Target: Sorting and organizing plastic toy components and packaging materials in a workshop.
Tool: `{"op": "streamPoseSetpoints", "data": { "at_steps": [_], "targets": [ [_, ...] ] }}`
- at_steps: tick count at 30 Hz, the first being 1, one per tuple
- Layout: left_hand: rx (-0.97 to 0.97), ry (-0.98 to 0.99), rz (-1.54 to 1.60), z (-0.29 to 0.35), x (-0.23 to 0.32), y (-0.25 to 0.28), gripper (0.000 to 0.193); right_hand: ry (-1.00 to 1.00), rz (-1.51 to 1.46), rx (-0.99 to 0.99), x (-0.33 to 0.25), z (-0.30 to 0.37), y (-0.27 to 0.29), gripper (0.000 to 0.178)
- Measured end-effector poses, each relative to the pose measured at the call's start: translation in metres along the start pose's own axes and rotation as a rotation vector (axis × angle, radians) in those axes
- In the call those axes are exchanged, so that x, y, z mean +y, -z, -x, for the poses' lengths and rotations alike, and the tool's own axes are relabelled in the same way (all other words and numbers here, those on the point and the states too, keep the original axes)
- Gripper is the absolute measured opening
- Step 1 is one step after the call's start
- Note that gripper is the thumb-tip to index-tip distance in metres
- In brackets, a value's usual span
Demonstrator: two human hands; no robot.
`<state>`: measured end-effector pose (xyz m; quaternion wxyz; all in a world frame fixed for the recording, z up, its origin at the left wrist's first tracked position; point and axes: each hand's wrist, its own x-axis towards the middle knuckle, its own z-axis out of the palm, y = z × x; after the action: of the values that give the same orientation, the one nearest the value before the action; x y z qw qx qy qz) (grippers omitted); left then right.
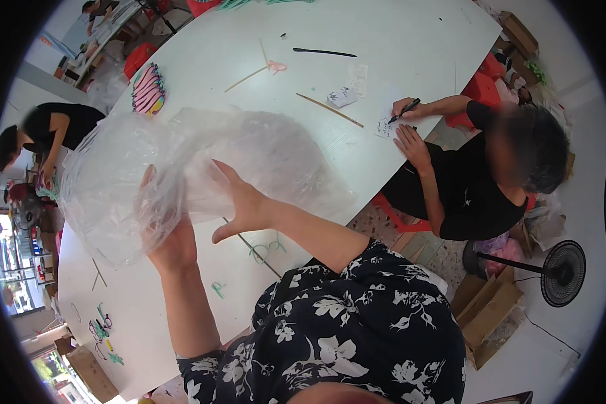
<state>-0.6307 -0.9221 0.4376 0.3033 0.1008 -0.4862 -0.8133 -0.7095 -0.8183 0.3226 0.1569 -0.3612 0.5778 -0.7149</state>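
A large bundle of clear plastic bags or film (262, 148) lies crumpled on the white table in front of me. My left hand (165, 232) is partly covered by a loose, puffed-out clear plastic bag (108, 188); through it the fingers look stretched upward. My right hand (246, 202) is at the near side of the bundle, thumb and fingers spread wide, gripping nothing. Below that hand lies a thin dark stick (266, 261) with a green band loop (258, 253) near it. A smaller green piece (217, 289) rests closer to me.
On the white table (397, 40) are a pink-striped bundle (148, 91), wooden sticks (330, 110), a black strip (324, 52) and eyeglasses (101, 328). At right a person (464, 168) writes on paper; another person (54, 135) bends at left. A black fan (562, 273) stands right.
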Motion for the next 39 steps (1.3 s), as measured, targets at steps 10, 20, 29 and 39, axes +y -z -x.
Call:
{"op": "streamPoseSetpoints", "data": {
  "at_steps": [10,20,29,39],
  "targets": [
    [-0.346,0.308,-0.546,0.088,-0.055,-0.037,0.049,-0.097,-0.542,-0.1,0.055,0.017,0.019,0.044],
    [-0.323,0.207,-0.989,0.116,-0.061,-0.005,0.046,-0.241,-0.535,-0.134,0.063,0.024,0.024,0.042],
    [0.506,0.403,-0.606,0.169,-0.07,0.063,0.027,-0.315,-0.51,-0.148,0.063,0.04,0.035,0.039],
    [0.419,0.629,-0.613,0.203,-0.079,0.082,0.027,-0.077,0.01,0.064,-0.021,-0.006,0.061,0.037]
  ]
}}
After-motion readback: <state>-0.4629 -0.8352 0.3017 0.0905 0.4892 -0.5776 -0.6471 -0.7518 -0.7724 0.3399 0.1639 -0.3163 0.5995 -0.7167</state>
